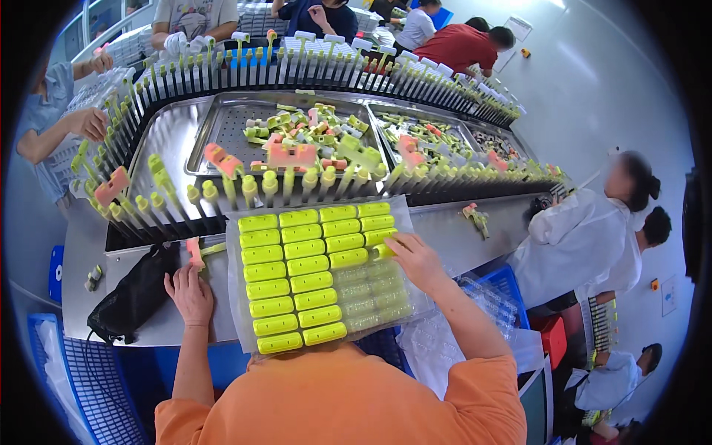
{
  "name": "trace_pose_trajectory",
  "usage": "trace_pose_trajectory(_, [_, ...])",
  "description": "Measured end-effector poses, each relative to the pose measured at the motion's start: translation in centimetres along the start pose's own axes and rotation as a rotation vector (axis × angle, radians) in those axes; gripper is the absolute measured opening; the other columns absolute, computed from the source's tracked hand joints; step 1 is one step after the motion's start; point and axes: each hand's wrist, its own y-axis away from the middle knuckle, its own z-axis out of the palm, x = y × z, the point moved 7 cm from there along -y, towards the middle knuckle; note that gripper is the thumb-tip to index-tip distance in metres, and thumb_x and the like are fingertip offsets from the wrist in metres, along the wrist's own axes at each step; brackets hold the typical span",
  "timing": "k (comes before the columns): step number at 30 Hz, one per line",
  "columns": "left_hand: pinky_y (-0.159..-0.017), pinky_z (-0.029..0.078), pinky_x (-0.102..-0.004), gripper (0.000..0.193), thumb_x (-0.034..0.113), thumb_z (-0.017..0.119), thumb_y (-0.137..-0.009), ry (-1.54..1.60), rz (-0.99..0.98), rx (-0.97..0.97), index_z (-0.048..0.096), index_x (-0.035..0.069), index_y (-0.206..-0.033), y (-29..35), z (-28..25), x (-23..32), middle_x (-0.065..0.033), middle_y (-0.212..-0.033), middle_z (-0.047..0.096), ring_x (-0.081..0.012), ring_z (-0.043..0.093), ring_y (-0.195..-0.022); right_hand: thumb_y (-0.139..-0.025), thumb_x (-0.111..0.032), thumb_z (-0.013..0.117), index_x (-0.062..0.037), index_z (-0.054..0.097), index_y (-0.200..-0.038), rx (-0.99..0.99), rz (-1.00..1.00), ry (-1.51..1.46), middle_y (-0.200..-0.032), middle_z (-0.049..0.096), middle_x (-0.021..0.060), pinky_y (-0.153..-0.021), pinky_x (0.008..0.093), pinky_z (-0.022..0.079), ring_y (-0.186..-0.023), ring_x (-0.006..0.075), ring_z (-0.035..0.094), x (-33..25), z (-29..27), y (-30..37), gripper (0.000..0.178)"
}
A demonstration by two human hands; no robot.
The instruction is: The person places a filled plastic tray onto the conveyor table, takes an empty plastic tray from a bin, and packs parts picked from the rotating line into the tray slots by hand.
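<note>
A see-through plastic blister tray (pixel 363 293) lies in front of me, tilted over the table's near edge. Rows of bright yellow-green, rounded oblong plastic pieces (pixel 308 265) sit in it. At its right side, my right hand (pixel 417 261) pinches one such yellow-green piece (pixel 383 251) over a pocket; bare transparent pockets show below. My left hand (pixel 191 298) rests on the metal table left of the tray, fingers apart. Its fingertips lie close to a pink part (pixel 196 253) with a yellow-green stem; whether they touch is unclear. A black mesh pouch (pixel 137 291) lies beside that hand.
A ring of upright pegs (pixel 269 185) with yellow-green and pink parts borders the table. Inside it, metal trays (pixel 211 141) hold heaped parts. Blue baskets (pixel 100 378) stand at lower left and right. Co-workers (pixel 586 237) sit right and work across the table.
</note>
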Motion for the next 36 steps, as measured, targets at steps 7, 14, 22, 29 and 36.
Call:
trace_pose_trajectory(7, [-0.110,0.024,-0.0533,0.032,0.007,0.057,-0.077,0.023,0.028,0.017,0.058,0.007,-0.108,-0.5,-0.2,0.5,-0.0094,-0.113,0.059,-0.0276,0.053,-0.110,-0.090,-0.026,0.057,-0.0040,0.044,-0.138,0.011,0.173,0.182,-0.147,0.039,0.0141,-0.110,0.0474,0.032,-0.137,0.0324,0.035,-1.1,1.1,0.9,0.055])
trace_pose_trajectory(14, [-0.111,0.022,-0.0554,0.038,0.007,0.057,-0.077,0.045,0.043,-0.014,0.057,0.007,-0.115,0.2,0.2,0.1,-0.0090,-0.119,0.059,-0.0275,0.054,-0.110,-0.094,-0.049,0.045,0.0016,0.035,-0.143,-0.208,0.318,0.239,-0.153,0.029,0.0165,-0.114,0.0534,0.018,-0.144,0.0308,0.023,-2.4,3.9,0.7,0.071])
trace_pose_trajectory(22, [-0.113,0.019,-0.0547,0.040,0.006,0.057,-0.075,0.068,0.027,-0.038,0.058,0.009,-0.115,0.0,0.2,0.0,-0.0082,-0.118,0.058,-0.0264,0.051,-0.115,-0.096,-0.052,0.040,0.0015,0.031,-0.145,-0.124,0.424,0.290,-0.154,0.026,0.0166,-0.114,0.0571,0.016,-0.144,0.0313,0.021,-2.8,5.4,0.4,0.073])
trace_pose_trajectory(29, [-0.113,0.018,-0.0551,0.042,0.004,0.057,-0.074,0.119,0.031,-0.006,0.058,0.010,-0.115,0.1,-0.3,0.1,-0.0089,-0.118,0.057,-0.0271,0.050,-0.116,-0.097,-0.053,0.036,-0.0006,0.026,-0.148,-0.157,0.459,0.245,-0.157,0.019,0.0144,-0.116,0.0542,0.011,-0.146,0.0292,0.014,-2.2,5.9,0.5,0.074])
trace_pose_trajectory(36, [-0.115,0.009,-0.0584,0.053,0.014,0.060,-0.080,-0.049,0.083,-0.016,0.050,0.012,-0.132,0.4,1.0,0.1,-0.0095,-0.140,0.047,-0.0310,0.040,-0.131,-0.098,-0.051,0.036,-0.0014,0.022,-0.149,-0.193,0.477,0.189,-0.158,0.017,0.0145,-0.115,0.0552,0.011,-0.147,0.0286,0.013,-2.1,6.1,0.5,0.073])
